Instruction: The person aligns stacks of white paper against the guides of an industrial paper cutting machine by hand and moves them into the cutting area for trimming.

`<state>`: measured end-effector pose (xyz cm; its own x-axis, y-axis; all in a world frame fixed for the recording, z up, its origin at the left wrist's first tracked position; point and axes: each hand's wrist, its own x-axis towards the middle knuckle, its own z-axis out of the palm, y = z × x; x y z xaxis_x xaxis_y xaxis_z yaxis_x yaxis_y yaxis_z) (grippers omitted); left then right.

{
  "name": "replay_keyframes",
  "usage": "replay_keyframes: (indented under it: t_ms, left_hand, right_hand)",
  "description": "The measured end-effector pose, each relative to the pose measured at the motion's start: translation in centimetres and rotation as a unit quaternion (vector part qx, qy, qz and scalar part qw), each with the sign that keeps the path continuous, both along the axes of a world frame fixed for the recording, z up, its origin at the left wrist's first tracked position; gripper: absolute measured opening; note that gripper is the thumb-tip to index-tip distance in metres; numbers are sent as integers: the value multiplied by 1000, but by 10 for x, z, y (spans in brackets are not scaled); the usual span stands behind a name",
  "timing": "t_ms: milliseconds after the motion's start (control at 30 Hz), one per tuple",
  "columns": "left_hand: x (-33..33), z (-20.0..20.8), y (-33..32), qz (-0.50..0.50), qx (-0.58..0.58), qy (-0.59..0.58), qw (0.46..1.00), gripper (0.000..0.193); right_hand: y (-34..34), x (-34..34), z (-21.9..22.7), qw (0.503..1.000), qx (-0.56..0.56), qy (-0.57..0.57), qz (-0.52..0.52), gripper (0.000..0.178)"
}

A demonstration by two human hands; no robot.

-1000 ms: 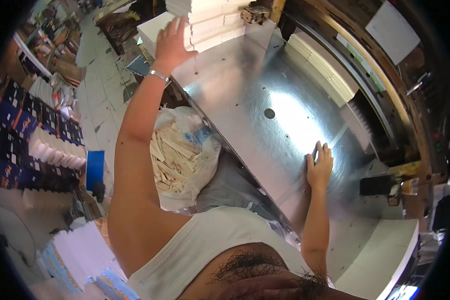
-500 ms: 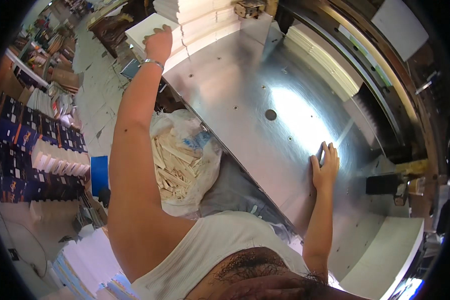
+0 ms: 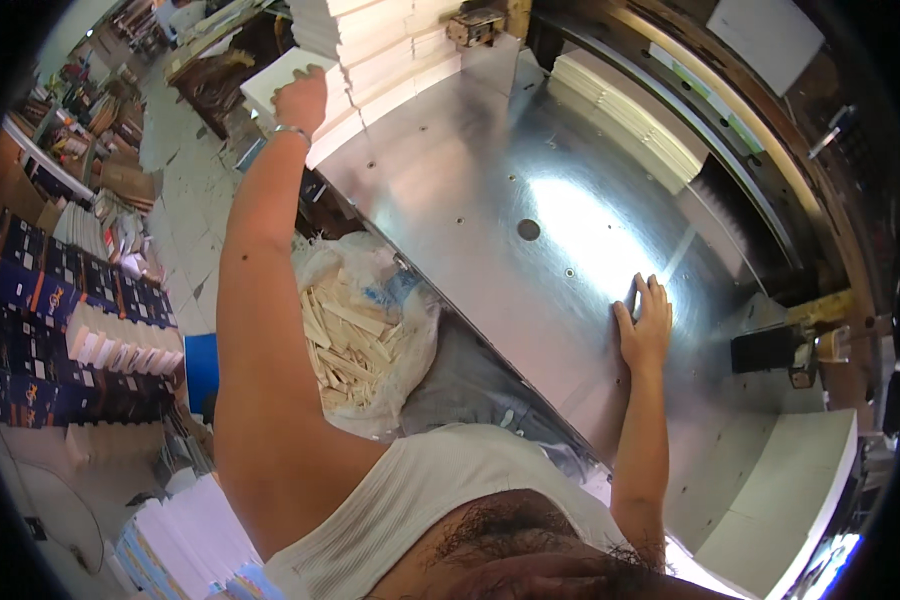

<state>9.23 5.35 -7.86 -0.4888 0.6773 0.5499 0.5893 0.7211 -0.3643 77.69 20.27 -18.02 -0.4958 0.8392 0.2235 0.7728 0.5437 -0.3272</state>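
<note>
Paper stack: white, thick, squared; left hand gripping its edge.

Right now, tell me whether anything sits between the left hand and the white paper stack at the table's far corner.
Nothing visible does. The left hand is already on the white paper stack, fingers curled over its near edge. The right hand rests flat on the bare metal table, well apart.

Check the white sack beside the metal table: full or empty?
Full: the open white sack is heaped to its mouth with pale paper offcut strips.
</note>
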Motion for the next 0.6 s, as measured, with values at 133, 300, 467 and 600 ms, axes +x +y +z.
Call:
replay_keyframes:
  t_ms: [133,300,467,600]
  left_hand:
    - [19,35,-15,-13,12,-57,998,36]
    - [52,85,-49,-33,-4,-77,996,49]
    - [103,115,-135,-43,139,-119,982,58]
    - [168,95,-169,-127,365,-197,901,61]
  right_hand:
    - [-2,-1,4,1000,-7,12,-12,66]
    - [0,4,4,1000,-6,23,-19,66]
    - [-5,-8,-1,999,-20,29,13,67]
    - [-1,10,-2,1000,3,13,-7,67]
